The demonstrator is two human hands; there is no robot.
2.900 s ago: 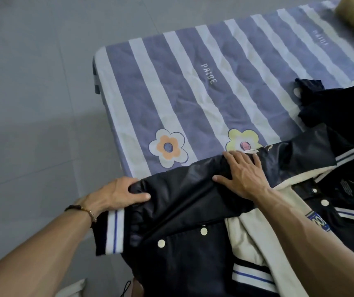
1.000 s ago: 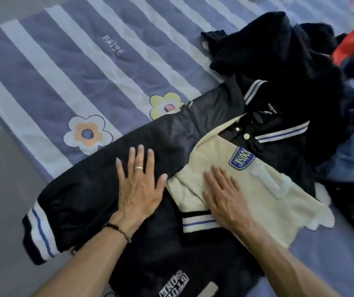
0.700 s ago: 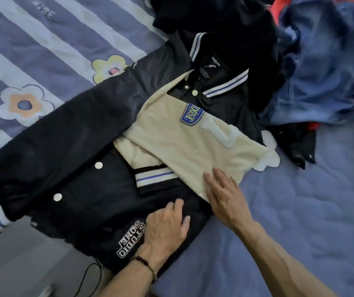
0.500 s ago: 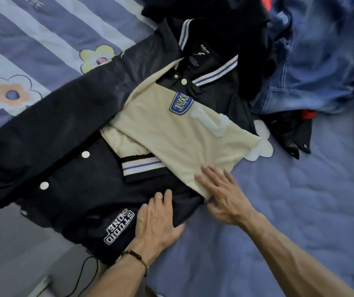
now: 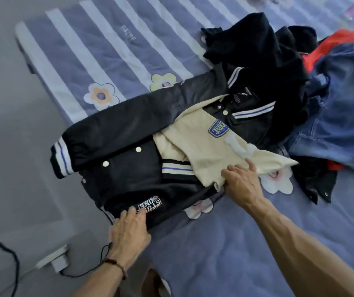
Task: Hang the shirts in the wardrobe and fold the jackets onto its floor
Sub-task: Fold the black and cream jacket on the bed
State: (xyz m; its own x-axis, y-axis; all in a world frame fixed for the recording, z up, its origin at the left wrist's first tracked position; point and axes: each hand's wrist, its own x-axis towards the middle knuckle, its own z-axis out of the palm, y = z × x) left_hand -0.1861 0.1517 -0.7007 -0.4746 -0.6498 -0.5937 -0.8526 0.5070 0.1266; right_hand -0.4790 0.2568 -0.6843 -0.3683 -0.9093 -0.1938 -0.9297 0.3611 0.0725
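Head view looks down on a bed covered in a purple quilted spread with pale stripes and flower prints. A black varsity jacket lies front-up across the near corner of the bed, its collar toward the clothes pile on the right and its hem toward the bed's edge. One black sleeve stretches along the far side of the body, ending in a striped cuff at the left. The cream sleeve is folded in over the chest, a blue patch showing on it, its striped cuff lying near the snap buttons.

The left hand rests at the hem corner beside a white lettered patch, fingers curled over the edge of the fabric and gripping it. A dark cord bracelet sits on that wrist. The right hand grips the near edge of the cream sleeve, fingers bent round the cloth while the forefinger lies straighter on top.

To the right, touching the jacket's collar, sits a heap of clothes: a black garment on top, blue denim beside it, and something red behind. Another dark piece with snaps lies just right of the cream sleeve. On the grey floor at lower left a black cable runs near a white power strip.
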